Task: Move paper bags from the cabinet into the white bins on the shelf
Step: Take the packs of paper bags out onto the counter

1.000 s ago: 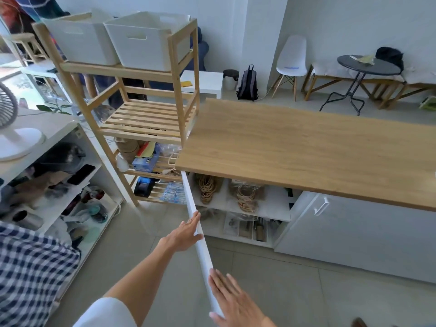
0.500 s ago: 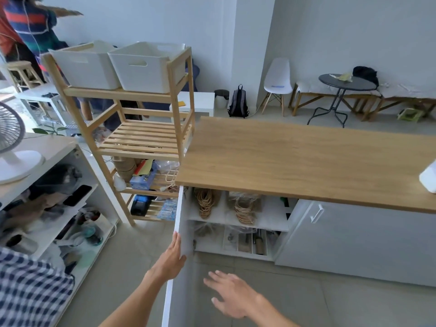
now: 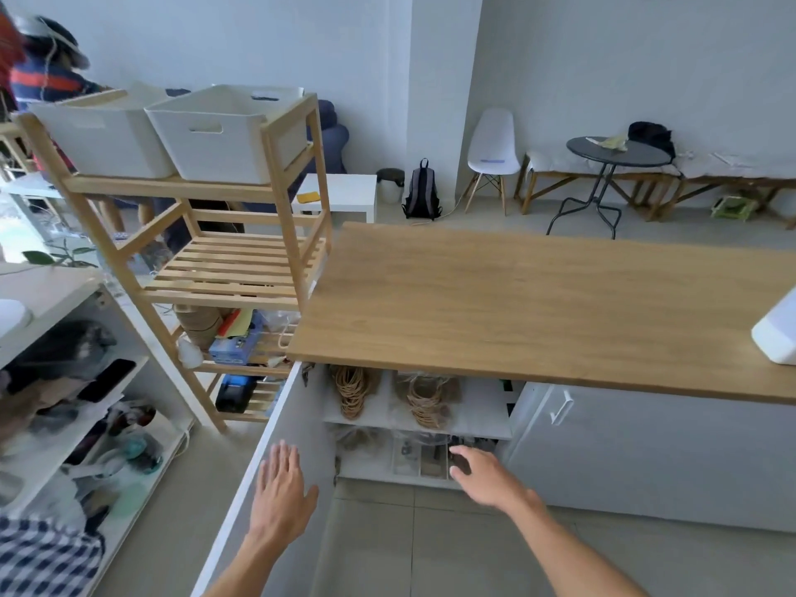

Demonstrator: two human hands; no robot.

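cabinet [image 3: 456, 407] open, rope-handled bundles [image 3: 424, 400] inside

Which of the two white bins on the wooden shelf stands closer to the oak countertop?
The right-hand white plastic bin, at the shelf's end beside the countertop; the other white bin sits farther left.

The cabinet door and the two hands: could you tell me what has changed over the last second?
The door has swung further open. The left hand, earlier on its edge, now lies flat against it. The right hand left the door and reached toward the lower cabinet shelf, holding nothing. The white bins stayed on the shelf.
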